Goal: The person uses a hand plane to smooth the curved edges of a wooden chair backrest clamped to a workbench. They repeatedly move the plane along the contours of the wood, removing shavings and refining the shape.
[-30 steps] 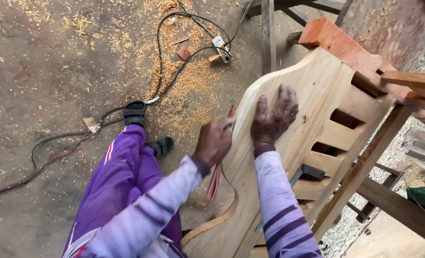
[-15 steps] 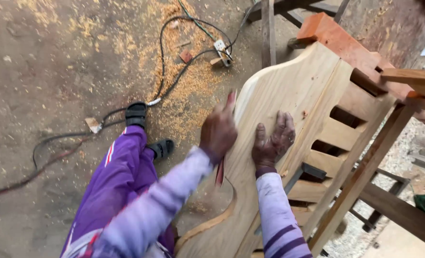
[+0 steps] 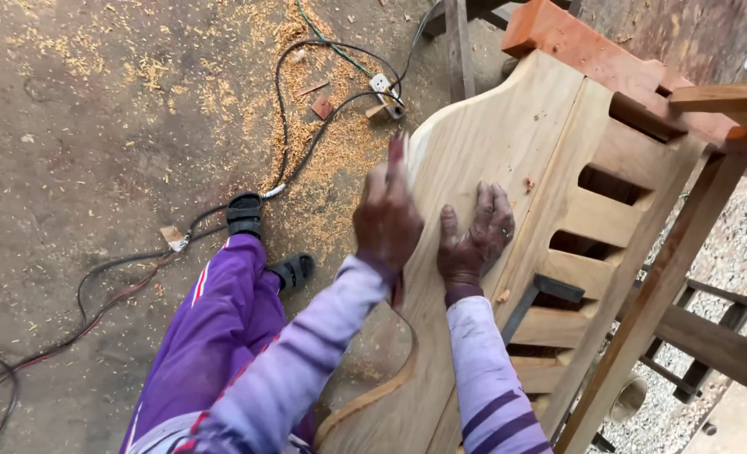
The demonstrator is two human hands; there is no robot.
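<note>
A pale, curved wooden panel (image 3: 508,143) with slotted openings leans tilted in front of me. My left hand (image 3: 387,220) grips a thin reddish strip (image 3: 397,150), held against the panel's curved left edge. The strip's tip sticks up above my fingers and its lower end shows below my wrist. My right hand (image 3: 476,240) lies flat on the panel's face, fingers spread, just right of the left hand. Both sleeves are striped purple.
Black cables (image 3: 281,101) and a white plug block (image 3: 381,83) lie on the sawdust-strewn dirt floor at left. My purple-trousered leg and black sandals (image 3: 245,213) stand below the panel. An orange-brown beam (image 3: 575,42) and a wooden frame (image 3: 684,244) stand at right.
My left hand has slid the reddish strip upward along the panel's edge. My right hand has shifted lower on the panel's face.
</note>
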